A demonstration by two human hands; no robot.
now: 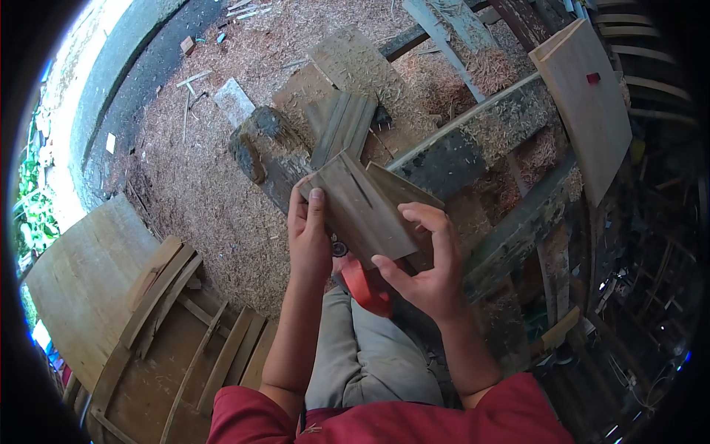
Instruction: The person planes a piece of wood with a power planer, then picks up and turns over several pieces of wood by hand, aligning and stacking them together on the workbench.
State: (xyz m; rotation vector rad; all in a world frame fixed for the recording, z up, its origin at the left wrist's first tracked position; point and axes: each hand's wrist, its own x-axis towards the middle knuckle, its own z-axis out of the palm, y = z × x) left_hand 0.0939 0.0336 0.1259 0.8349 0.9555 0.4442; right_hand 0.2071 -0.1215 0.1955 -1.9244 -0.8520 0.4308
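Note:
A short, flat wooden board [358,207] with a dark slit or streak near its upper edge is tilted up in front of me. My left hand [309,214] grips its left edge, thumb lying on the face and fingers behind. At the board's lower right end is my right hand [430,259], its thumb and fingers spread apart around the corner. Behind the board, a second thin wooden piece [403,183] sticks out. Below it shows an orange-red tool [366,290] with a dark round part, mostly hidden by the board.
Thick worn beams [466,144] run off to the right under wood shavings. Stacked grooved wood pieces [344,126] lie ahead, beside a black plug [381,117]. A wide panel [588,111] leans at the right; a plywood sheet [92,274] and slats stand at the left. Shavings [214,200] cover the ground.

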